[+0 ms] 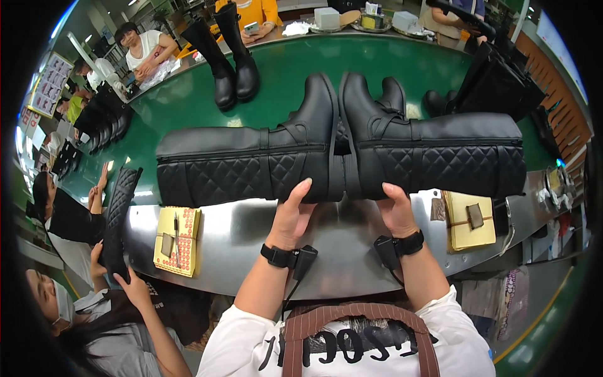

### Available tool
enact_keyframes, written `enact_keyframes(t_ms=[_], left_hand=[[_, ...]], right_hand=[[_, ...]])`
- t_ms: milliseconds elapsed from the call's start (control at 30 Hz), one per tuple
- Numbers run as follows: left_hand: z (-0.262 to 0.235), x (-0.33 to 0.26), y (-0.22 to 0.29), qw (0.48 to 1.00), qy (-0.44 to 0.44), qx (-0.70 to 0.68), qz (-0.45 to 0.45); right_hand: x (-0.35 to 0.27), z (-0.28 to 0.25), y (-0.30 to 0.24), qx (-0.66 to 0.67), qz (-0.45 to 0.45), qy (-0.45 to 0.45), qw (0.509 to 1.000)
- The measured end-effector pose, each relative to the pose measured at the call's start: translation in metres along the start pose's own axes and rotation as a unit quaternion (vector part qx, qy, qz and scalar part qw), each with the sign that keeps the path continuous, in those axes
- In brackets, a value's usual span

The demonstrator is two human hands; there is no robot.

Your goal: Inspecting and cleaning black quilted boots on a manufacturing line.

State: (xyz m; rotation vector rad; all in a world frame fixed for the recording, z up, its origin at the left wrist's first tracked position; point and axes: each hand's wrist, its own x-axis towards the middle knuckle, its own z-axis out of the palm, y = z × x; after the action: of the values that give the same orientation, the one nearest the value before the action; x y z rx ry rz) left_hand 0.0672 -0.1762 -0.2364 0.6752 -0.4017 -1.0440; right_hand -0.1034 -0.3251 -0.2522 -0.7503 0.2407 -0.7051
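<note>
Two tall black boots with quilted shafts, long zips and ankle straps lie sideways in the air before me, sole against sole. My left hand [291, 217] grips the left boot [242, 166] from below near its heel, thumb up on the quilting. Likewise, my right hand [400, 217] holds the right boot [443, 160] by the heel end, thumb on its side. Both shafts point outward and the toes face away from me. The fingers under the boots are mostly hidden.
Below is a steel ledge [232, 232] bordering a green surface [301, 53]. A sticker pad [188, 251] with a pen lies left, a yellow pad [461, 242] right. Upright boots [235, 72] stand beyond; a black bag-like item [496, 81] sits far right. A co-worker at left handles a quilted boot [119, 207].
</note>
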Motion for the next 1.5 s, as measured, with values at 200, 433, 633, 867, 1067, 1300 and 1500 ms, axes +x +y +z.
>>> enact_keyframes(t_ms=[200,433,633,867,1067,1300,1500], left_hand=[[-0.007,0.001,-0.018,0.964,0.035,0.239,0.115],[-0.067,-0.145,0.196,0.977,-0.109,-0.141,0.119],[-0.301,-0.258,0.326,0.986,0.024,-0.016,0.164],[-0.28,-0.245,0.305,0.983,0.038,0.095,0.153],[-0.124,-0.118,0.168,0.897,0.102,0.36,0.234],[0.041,-0.02,-0.002,0.803,-0.111,0.49,0.321],[0.036,-0.013,-0.005,0.991,-0.028,0.072,0.111]], right_hand=[[-0.011,0.018,-0.007,-0.289,-0.005,-0.013,0.957],[0.01,0.008,-0.015,-0.099,-0.061,-0.034,0.993],[0.014,-0.035,-0.004,0.047,0.01,-0.026,0.998],[0.016,-0.031,-0.006,0.096,0.038,-0.044,0.994],[0.012,-0.017,-0.008,0.233,0.092,-0.068,0.966],[0.02,-0.034,0.0,0.146,0.021,0.032,0.989],[-0.002,-0.034,0.019,0.098,0.038,0.03,0.994]])
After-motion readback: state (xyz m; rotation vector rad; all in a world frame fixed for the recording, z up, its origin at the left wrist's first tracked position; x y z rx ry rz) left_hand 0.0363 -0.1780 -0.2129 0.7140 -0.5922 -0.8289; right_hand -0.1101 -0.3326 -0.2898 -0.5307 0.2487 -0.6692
